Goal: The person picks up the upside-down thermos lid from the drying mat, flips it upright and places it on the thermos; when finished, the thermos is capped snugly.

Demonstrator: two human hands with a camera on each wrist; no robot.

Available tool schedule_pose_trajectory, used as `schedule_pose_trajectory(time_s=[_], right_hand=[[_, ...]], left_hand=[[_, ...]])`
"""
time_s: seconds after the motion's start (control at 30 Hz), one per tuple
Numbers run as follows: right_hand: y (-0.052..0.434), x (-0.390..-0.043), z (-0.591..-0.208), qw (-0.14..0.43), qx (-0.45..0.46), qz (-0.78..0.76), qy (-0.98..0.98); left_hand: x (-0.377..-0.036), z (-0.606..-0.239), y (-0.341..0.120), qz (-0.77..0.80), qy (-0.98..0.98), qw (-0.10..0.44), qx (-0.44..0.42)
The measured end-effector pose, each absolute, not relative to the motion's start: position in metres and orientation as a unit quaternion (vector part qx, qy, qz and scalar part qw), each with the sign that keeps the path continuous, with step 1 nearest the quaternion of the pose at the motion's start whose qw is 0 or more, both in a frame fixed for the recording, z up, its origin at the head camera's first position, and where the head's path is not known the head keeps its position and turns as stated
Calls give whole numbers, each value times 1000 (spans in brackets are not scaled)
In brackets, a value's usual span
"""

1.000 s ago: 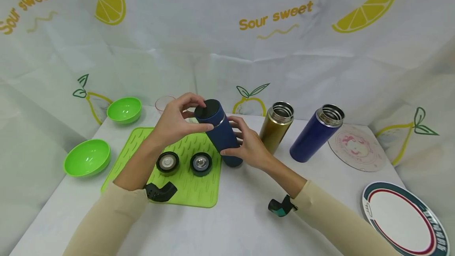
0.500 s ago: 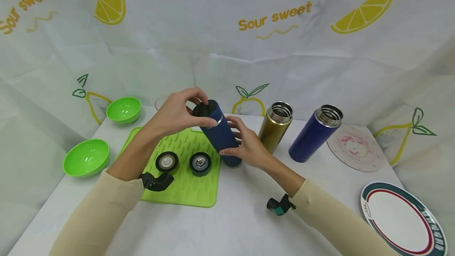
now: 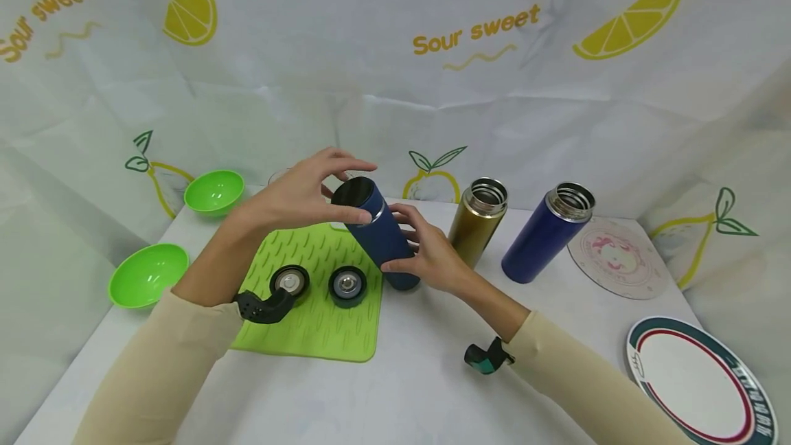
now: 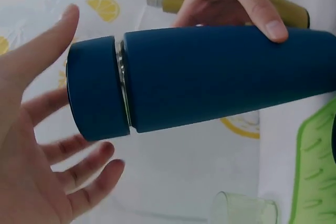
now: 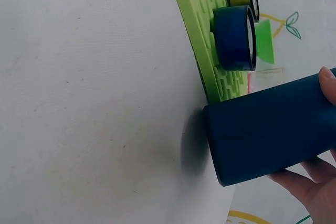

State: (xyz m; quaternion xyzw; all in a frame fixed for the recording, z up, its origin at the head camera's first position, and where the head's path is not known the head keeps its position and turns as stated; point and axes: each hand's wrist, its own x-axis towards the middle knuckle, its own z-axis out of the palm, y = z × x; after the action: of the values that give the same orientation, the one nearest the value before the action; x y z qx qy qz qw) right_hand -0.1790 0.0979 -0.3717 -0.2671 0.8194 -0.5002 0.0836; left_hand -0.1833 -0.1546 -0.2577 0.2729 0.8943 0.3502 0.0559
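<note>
A dark blue thermos bottle (image 3: 386,242) leans to the left over the table, its flat-topped lid (image 4: 97,87) sitting on its neck. A thin silver ring shows between lid and body in the left wrist view. My right hand (image 3: 432,249) grips the body, thumb in front and fingers behind. Around the lid my left hand (image 3: 303,191) is spread, thumb and fingers stretched out and loose. Two loose lids, a gold-sided one (image 3: 292,280) and a blue-sided one (image 3: 347,285), lie underside up on the green mat (image 3: 327,335).
To the right stand an uncapped gold bottle (image 3: 476,222) and an uncapped blue bottle (image 3: 544,239). Beyond them lie a round pink mat (image 3: 618,256) and an oval plate (image 3: 698,376). Two green bowls, one nearer (image 3: 148,277) and one farther (image 3: 214,192), stand left. A clear cup (image 4: 244,208) is behind the green mat.
My left hand has loosened its hold on the lid, its fingers straightening and lifting off the top. The thermos has tipped slightly more to the left in my right hand.
</note>
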Motion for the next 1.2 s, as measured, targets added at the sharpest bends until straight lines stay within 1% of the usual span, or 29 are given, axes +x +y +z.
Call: schedule_pose_trajectory(time_s=[0.07,0.13,0.2,0.37,0.43,0.6,0.7,0.83,0.93,1.03,1.1,1.2], right_hand=[[97,-179,-371,82,-275,-499,818],[97,-179,-371,80,-280,-495,819],[96,-180,-370,80,-282,-493,819],[97,-180,-370,87,-278,-489,822],[97,-180,-370,88,-275,-490,823],[98,-181,-370,85,-275,-493,821],[98,-181,-370,87,-279,-491,820],[99,-181,-371,88,-277,-490,822],[99,-181,-372,86,-274,-492,822],[99,-181,-372,86,-277,-492,821],[99,-180,-372,88,-278,-492,820],[98,-180,-372,92,-277,-491,820]], left_hand=[[-182,-256,-152,317,914,40,250],[-181,-253,-151,302,921,36,245],[-180,-250,-153,312,914,50,255],[-179,-243,-160,356,874,97,315],[-178,-242,-159,343,879,94,317],[-177,-242,-154,294,913,63,276],[-176,-240,-154,305,905,67,289],[-174,-237,-155,323,889,92,311],[-175,-238,-151,298,905,84,293],[-176,-240,-146,272,921,63,272],[-176,-240,-146,274,918,60,280],[-174,-238,-148,286,902,72,315]])
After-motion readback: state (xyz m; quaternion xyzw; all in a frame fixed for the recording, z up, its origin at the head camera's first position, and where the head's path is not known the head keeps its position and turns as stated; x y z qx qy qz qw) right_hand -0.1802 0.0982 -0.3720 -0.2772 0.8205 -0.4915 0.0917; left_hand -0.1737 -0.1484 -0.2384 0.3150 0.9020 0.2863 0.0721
